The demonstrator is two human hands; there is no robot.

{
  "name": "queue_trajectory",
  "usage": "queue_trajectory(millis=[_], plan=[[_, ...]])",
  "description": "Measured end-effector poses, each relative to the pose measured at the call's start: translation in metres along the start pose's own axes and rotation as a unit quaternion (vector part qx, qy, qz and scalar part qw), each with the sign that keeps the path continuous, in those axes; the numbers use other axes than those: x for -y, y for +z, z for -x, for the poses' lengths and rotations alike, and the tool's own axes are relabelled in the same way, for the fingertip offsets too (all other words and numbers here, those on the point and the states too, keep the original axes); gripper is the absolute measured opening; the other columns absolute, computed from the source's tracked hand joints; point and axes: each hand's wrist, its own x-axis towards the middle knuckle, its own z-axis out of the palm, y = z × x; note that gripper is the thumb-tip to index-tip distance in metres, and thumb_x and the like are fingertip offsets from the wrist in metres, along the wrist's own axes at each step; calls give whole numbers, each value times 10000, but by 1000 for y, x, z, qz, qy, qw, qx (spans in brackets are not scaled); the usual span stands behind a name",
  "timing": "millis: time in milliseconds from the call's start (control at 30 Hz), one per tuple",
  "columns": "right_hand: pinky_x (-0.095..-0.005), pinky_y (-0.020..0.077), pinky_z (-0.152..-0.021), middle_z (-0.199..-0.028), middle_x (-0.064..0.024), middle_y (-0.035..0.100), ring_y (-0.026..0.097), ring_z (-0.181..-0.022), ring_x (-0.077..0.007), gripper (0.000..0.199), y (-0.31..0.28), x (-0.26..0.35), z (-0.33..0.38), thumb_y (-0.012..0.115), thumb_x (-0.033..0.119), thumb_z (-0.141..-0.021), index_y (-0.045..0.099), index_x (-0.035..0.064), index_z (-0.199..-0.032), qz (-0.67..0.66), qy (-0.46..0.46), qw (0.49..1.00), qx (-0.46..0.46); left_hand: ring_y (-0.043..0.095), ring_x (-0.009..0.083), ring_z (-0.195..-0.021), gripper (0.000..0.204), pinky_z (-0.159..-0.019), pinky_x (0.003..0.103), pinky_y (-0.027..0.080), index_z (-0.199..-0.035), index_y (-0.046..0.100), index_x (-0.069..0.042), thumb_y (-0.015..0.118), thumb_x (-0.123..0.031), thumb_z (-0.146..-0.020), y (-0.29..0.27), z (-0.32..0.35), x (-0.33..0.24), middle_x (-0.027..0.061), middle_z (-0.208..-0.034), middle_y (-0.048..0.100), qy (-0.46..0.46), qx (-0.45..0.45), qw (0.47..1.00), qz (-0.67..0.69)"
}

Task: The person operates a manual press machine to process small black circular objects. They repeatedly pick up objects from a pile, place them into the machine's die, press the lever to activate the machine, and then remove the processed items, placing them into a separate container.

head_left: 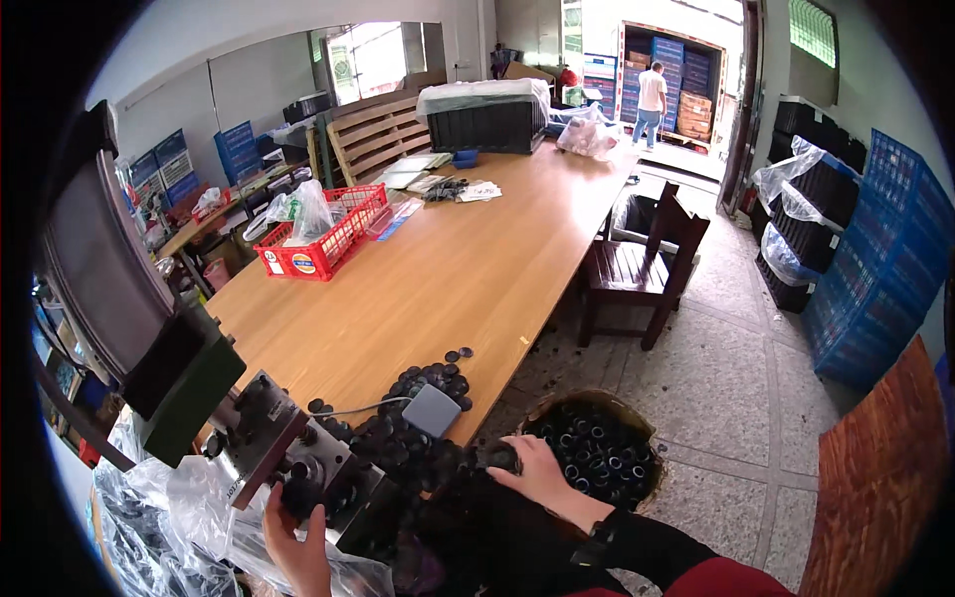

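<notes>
At the lower left, the thumb and fingers of my left hand curl round a dark round part beneath the head of a bench press. My right hand grips a black round cap at the table's near corner, beside a bin of black rings. Between my hands spreads a heap of black caps, some stacked up. A small grey box with a thin cable rests on the heap. My lap and the parts near it are too dark to make out.
A red crate with plastic bags stands on the long wooden table. To the right are a wooden chair and stacked blue crates. Clear plastic sheeting hangs beside the press. A person stands by the far doorway.
</notes>
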Motion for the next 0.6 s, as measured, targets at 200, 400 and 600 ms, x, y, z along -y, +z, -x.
queue_trajectory(millis=[200,400,600], plan=[[-458,405,-1002,-1221,-176,570,498,-1169,-360,595,-28,-113,47,700,392,-841,539,55,-1306,146,70,987,-3,623,257,-975,566,-880,371,487,-1236,548,55,788,-100,-747,11,-29,-6,172,-1140,620,31,2,988,-150],[-434,431,-960,-1166,-149,603,526,-1122,-341,425,-22,-91,34,689,259,-850,608,49,-1211,87,30,995,-35,637,291,-932,559,-852,392,489,-1149,608,23,839,-157,-673,21,-45,-16,164,-995,656,-7,-13,992,-122],[-428,437,-947,-1121,-157,622,548,-1092,-334,334,-22,-56,23,672,204,-858,640,39,-1148,60,-27,997,-34,647,220,-897,611,-792,354,524,-1198,560,39,843,-134,-686,5,-51,-17,137,-1037,658,-1,37,989,-144]])
